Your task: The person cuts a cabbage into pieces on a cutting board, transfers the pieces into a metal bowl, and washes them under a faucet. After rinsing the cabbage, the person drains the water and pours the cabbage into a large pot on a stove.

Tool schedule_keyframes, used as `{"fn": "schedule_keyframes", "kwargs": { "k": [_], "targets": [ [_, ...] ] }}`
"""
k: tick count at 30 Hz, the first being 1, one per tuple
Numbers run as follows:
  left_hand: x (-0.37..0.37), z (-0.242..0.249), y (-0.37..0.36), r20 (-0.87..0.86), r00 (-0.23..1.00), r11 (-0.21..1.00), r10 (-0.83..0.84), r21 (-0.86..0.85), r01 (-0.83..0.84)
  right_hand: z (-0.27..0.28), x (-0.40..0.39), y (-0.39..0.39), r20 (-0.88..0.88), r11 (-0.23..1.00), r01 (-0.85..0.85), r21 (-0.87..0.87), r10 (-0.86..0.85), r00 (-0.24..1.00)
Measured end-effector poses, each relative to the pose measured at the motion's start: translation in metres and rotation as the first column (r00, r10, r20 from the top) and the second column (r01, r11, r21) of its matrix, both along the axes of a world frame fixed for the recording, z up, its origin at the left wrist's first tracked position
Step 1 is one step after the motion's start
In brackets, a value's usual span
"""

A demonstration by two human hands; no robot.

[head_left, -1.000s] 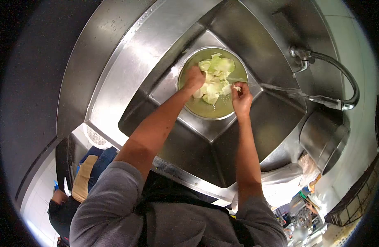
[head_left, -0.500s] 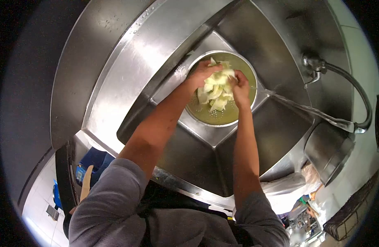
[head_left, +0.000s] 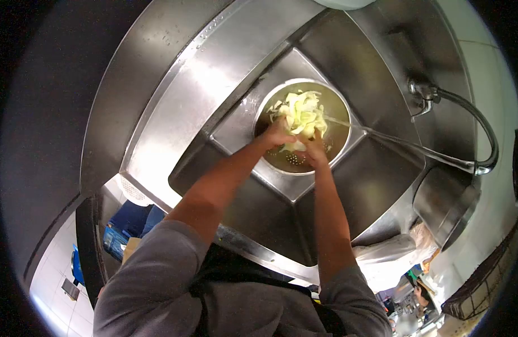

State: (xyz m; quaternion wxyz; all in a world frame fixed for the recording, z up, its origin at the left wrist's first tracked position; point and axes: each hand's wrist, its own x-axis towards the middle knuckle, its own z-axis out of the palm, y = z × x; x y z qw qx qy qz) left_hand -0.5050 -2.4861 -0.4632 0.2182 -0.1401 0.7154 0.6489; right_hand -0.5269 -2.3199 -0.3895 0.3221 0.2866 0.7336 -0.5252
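A pile of pale yellow-green cabbage pieces (head_left: 305, 111) sits in a round metal colander (head_left: 338, 106), whose holes show at the bottom near me. The colander stands on the floor of a steel sink (head_left: 377, 185). My left hand (head_left: 278, 133) cups the pile from the left near side, fingers tucked into the leaves. On the right near side, my right hand (head_left: 315, 150) grips the pile too, its fingertips partly hidden by cabbage. A stream of water (head_left: 394, 142) runs in from the right and meets the leaves.
A curved faucet (head_left: 491, 126) reaches over the sink's right side. A large metal pot (head_left: 447, 202) stands at the right rim. Steel drainboard (head_left: 197, 84) lies left, with a white perforated item (head_left: 133, 190) at its near corner. Someone's blue jeans (head_left: 132, 219) show at lower left.
Both hands have come nearer to me and closer together, gathering the cabbage from below. The leaves have shifted toward the far side of the colander. A white rounded edge now shows at the top.
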Motion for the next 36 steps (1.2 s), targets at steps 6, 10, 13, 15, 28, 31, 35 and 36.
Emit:
{"fn": "schedule_keyframes", "kwargs": {
  "k": [6, 10, 13, 15, 28, 31, 35, 36],
  "targets": [
    [-0.033, 0.045, -0.021, 0.234, 0.972, 0.947, 0.0, 0.312, -0.075, -0.014, -0.015, 0.02, 0.096, 0.969, 0.073, -0.237, -0.051, 0.994],
    [-0.057, 0.082, -0.041, 0.13, 0.977, 0.977, -0.17, 0.151, 0.15, 0.049, -0.027, 0.035, -0.243, 0.947, -0.318, 0.041, 0.318, 0.916],
    [-0.059, 0.094, -0.044, 0.091, 0.981, 0.97, -0.171, 0.191, 0.151, 0.074, -0.035, 0.037, -0.328, 0.892, -0.443, 0.09, 0.446, 0.832],
    [-0.062, 0.113, -0.048, 0.157, 0.967, 0.883, -0.203, 0.457, 0.111, 0.076, -0.043, 0.037, -0.394, 0.84, -0.523, 0.144, 0.534, 0.748],
    [-0.052, 0.149, -0.01, -0.024, 0.999, 0.927, -0.031, 0.373, 0.038, 0.105, -0.049, 0.006, -0.21, 0.929, -0.033, -0.369, -0.049, 0.977],
    [-0.052, 0.163, -0.015, 0.032, 0.994, 0.896, -0.1, 0.438, 0.076, 0.095, -0.044, 0.011, -0.214, 0.928, 0.01, -0.373, -0.096, 0.972],
    [-0.043, 0.153, -0.009, -0.12, 0.992, 0.953, -0.029, 0.295, 0.063, 0.1, -0.042, 0.011, -0.032, 0.828, 0.198, -0.524, -0.251, 0.967],
    [-0.041, 0.157, -0.009, -0.17, 0.985, 0.971, -0.031, 0.229, 0.07, 0.095, -0.041, 0.012, -0.054, 0.845, 0.182, -0.504, -0.241, 0.969]
  ]
}}
